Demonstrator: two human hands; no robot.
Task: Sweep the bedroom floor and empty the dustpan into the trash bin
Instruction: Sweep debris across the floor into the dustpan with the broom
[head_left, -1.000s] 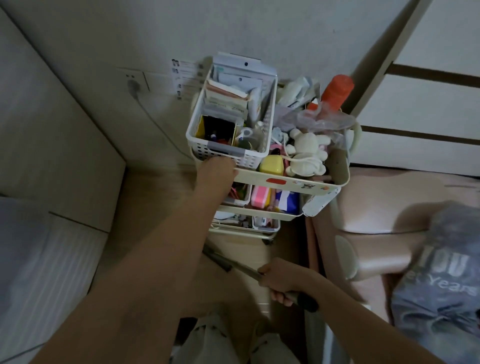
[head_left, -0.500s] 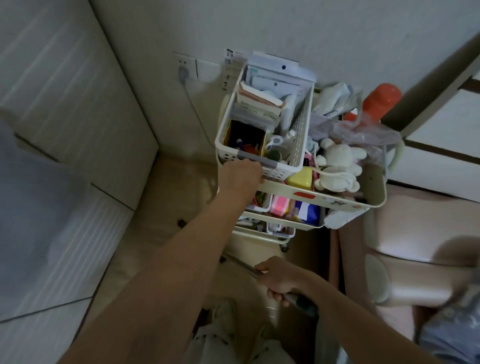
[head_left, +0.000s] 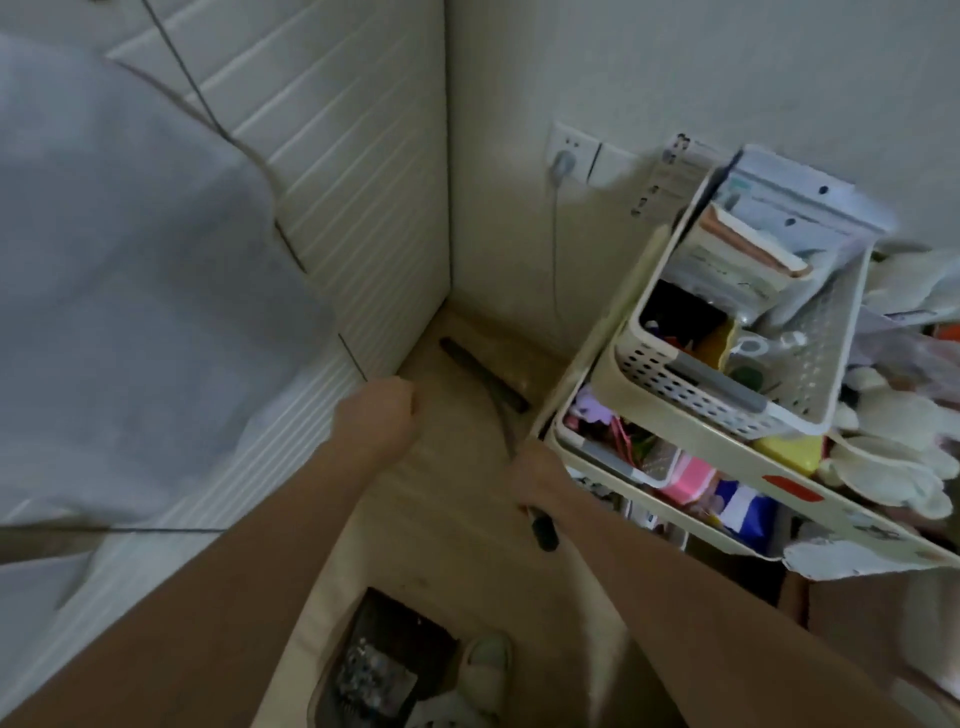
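– What is seen in the head view?
– The broom (head_left: 485, 382) is gripped by the right hand (head_left: 535, 475), its head in the floor corner beside the cart (head_left: 691, 447).
– And the left hand (head_left: 379, 415)?
– A fist is made; nothing is held.

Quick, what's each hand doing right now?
Left hand: curled in a fist, holding nothing that shows.
Right hand: gripping the broom handle, with the broom head down in the floor corner.

You're looking at a dim, flat-lit, greyish view with soft motion blur throughout, worst at the right edge, and wide-angle bending of straight lines.
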